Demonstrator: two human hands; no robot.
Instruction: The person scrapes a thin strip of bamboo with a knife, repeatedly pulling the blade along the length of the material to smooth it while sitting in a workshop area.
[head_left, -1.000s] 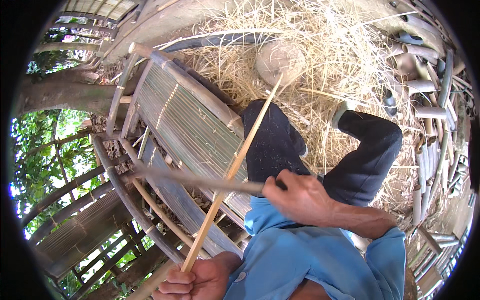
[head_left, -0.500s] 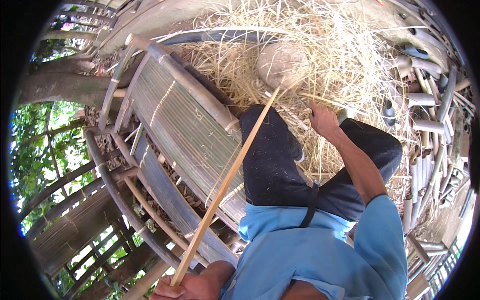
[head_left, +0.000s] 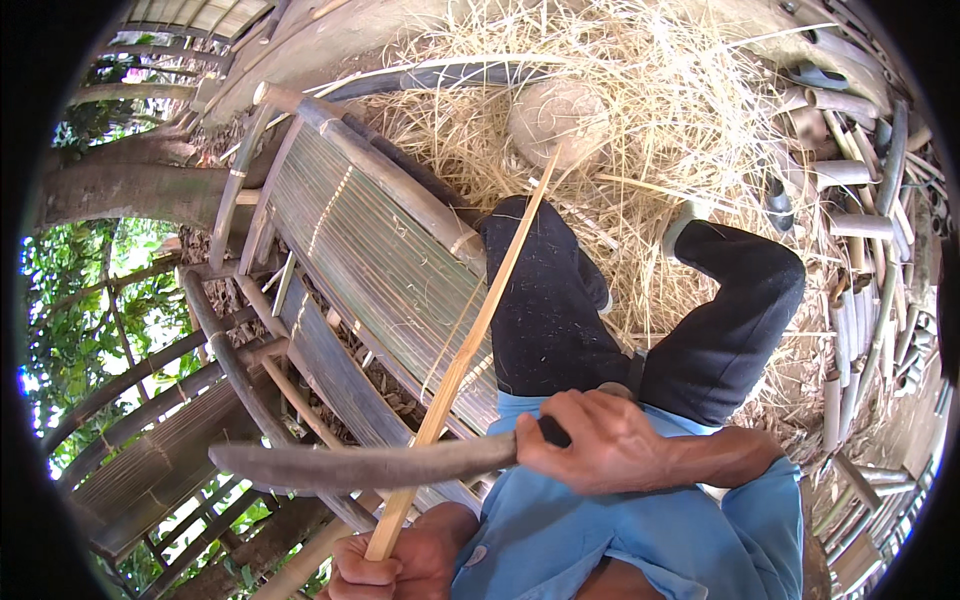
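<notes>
Bamboo strip point(head_left: 470, 345) is long and thin, and it runs from 6 o'clock, low in the view, up toward 1 o'clock, where its far tip rests by a round stone point(head_left: 560, 120) in the dry straw point(head_left: 680, 130). Its low end sits in the left hand point(head_left: 395, 565), whose fingers are curled tight around it. The right hand point(head_left: 600, 445) is wrapped in a fist on the dark handle of a long knife point(head_left: 360, 465). The blade lies flat, pointing to 9 o'clock, and it crosses the strip just above the left hand, so the two make a cross. I cannot tell if the blade touches the strip. Both hands are near the crossing; the left one is a bit nearer. A slatted bamboo bench point(head_left: 370, 240) lies off at 10 o'clock
</notes>
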